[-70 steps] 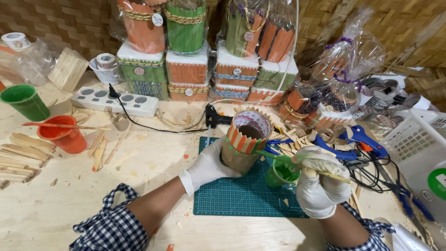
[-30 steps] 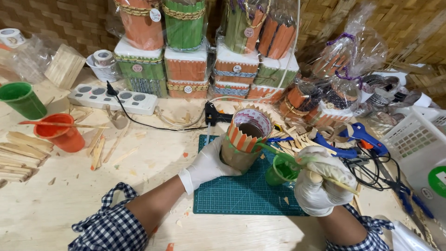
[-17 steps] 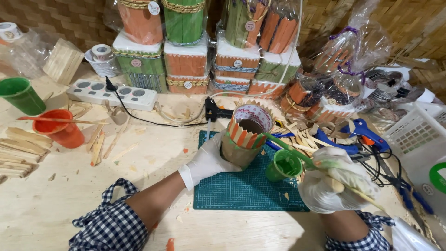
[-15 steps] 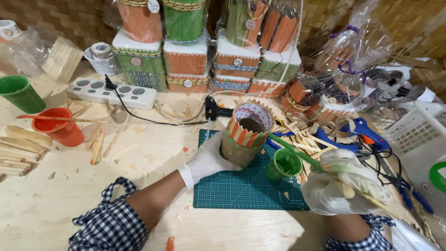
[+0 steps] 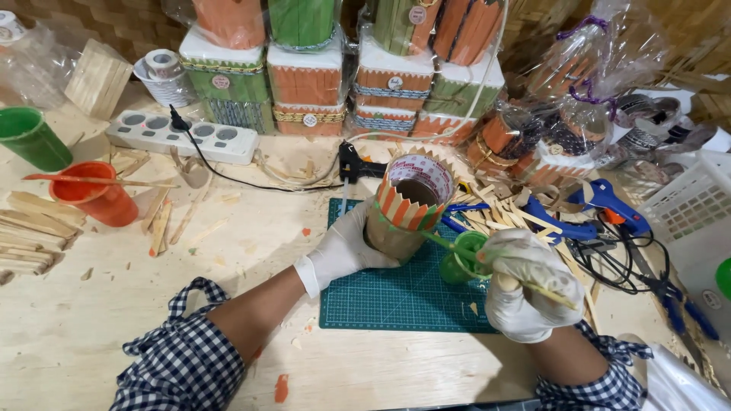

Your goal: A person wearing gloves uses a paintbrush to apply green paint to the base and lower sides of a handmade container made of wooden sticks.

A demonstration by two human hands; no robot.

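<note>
- Your cardboard tube pot clad in orange and pale wooden sticks (image 5: 407, 205) stands tilted on the green cutting mat (image 5: 396, 297), near the middle of the tabletop (image 5: 114, 304); its open mouth faces up and away from you.
- Your left hand in a white glove (image 5: 343, 247) wraps the pot's lower side; the grip is closed around the body and steadies it at that slant.
- Your right hand in a white glove (image 5: 529, 293) is curled tight on a thin wooden-handled brush with a green-painted tip (image 5: 487, 262); the tip reaches toward the pot's near wall, just above the small green paint cup (image 5: 461, 259) that sits beside the pot on the mat.
- By the look of it you are at the painting step, green going onto the sticks; a next stroke would call for a steady tilt from the left hand and a light touch, so paint stays off the orange sticks.
- Around the mat: loose plain wooden sticks (image 5: 510, 217), a blue glue gun (image 5: 609, 202), an orange cup with a stick across it (image 5: 95, 194), a white power strip (image 5: 183, 137); wrapped finished pots (image 5: 304, 72) are stacked at the back.
</note>
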